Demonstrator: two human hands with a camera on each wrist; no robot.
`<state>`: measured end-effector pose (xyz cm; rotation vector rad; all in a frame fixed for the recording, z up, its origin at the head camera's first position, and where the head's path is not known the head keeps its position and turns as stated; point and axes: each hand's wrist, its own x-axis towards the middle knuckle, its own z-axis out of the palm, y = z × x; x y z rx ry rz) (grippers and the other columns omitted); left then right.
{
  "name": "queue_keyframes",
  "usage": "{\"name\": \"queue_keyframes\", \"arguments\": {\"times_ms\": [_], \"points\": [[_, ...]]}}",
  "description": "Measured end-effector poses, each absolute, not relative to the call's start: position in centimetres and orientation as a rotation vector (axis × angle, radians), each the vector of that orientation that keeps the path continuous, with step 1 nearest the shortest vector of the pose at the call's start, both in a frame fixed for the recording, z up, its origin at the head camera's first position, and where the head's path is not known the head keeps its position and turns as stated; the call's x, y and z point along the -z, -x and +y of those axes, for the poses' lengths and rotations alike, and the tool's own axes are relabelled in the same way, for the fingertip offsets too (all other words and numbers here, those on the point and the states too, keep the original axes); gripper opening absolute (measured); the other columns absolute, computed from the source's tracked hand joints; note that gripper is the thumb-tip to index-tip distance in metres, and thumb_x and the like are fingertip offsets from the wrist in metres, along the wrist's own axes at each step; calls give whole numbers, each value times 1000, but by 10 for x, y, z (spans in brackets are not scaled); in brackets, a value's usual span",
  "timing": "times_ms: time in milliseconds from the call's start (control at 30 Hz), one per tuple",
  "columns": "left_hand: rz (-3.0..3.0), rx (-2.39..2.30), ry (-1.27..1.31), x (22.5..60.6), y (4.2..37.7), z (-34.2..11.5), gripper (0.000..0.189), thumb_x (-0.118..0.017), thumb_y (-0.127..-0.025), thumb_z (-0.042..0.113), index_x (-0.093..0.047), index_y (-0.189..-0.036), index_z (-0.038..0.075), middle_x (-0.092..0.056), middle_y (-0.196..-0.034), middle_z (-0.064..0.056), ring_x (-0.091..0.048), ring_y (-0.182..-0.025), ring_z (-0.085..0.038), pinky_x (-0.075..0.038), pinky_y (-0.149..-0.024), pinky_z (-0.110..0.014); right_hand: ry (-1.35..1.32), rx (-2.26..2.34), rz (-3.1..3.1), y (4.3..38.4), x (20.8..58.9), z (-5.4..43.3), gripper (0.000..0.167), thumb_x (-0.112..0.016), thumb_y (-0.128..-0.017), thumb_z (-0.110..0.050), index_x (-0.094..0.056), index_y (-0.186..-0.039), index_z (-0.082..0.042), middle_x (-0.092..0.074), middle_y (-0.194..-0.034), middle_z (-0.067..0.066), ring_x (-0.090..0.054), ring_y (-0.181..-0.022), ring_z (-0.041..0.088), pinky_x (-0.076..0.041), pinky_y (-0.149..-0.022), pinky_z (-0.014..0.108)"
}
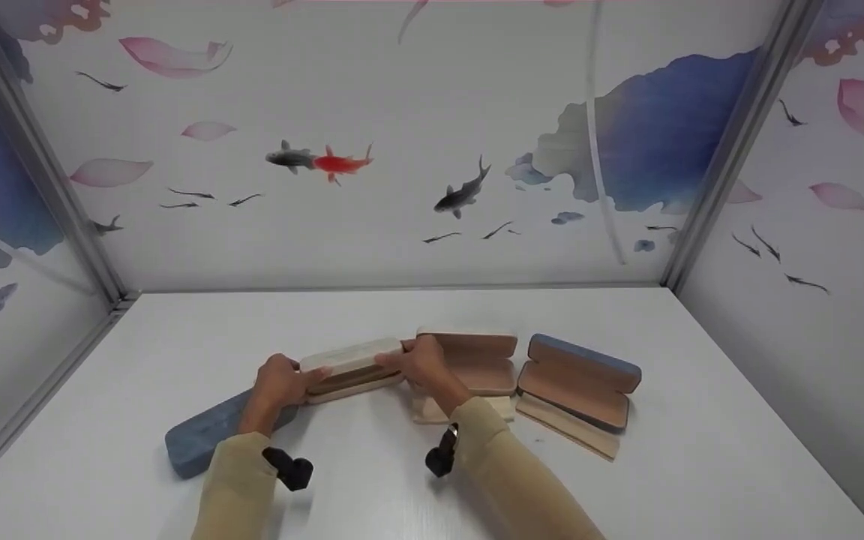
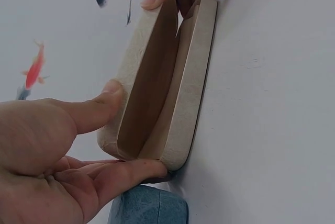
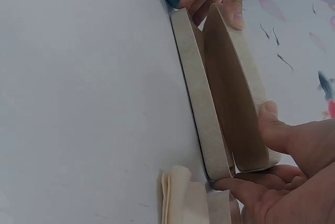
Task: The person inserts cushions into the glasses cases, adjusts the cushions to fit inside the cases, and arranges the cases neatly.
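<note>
A cream glasses case lies on the table with its lid partly raised and its brown lining showing. My left hand grips its left end. In the left wrist view the thumb of that left hand rests on the lid while the fingers bear on the end of the base. At the other end, my right hand holds the case likewise, its thumb on the lid. Beside the left hand is a closed blue glasses case, partly hidden by the forearm. The space inside the cream case is partly hidden.
Right of the hands stands an open cream case, with a folded cream cloth before it. Farther right is an open blue case, a beige cloth along its front. Printed panels wall the white table.
</note>
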<state>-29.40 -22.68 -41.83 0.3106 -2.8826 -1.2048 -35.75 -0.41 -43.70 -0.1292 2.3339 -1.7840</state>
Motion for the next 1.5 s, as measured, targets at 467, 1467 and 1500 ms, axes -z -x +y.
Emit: {"name": "queue_keyframes", "arguments": {"times_ms": [467,1467,1500], "points": [[-2889,1149,-292,418,295,-226,63,-74,-91,28,-54,-123,-23,-61,-121,-38,-62,-98,-38,-52,-94,-53,196,1606,2497,360,434,-3,62,-85,-82,-20,-60,-129,11,-64,-127,22,-53,-77,13,-45,-65,25],[-2825,1143,-321,423,293,-220,64,-80,-84,19,-54,-123,-25,-58,-124,-41,-62,-110,-48,-52,-96,-55,172,1551,2575,358,436,-6,64,-86,-77,-9,-59,-132,8,-30,-161,24,-50,-135,30,-52,-101,38],[-2824,1138,-320,423,293,-220,64,-80,-83,19,-53,-122,-25,-58,-124,-41,-62,-110,-48,-52,-96,-55,167,1554,2573,358,436,-6,65,-87,-77,-9,-58,-133,9,-33,-159,25,-49,-137,31,-51,-104,40]]}}
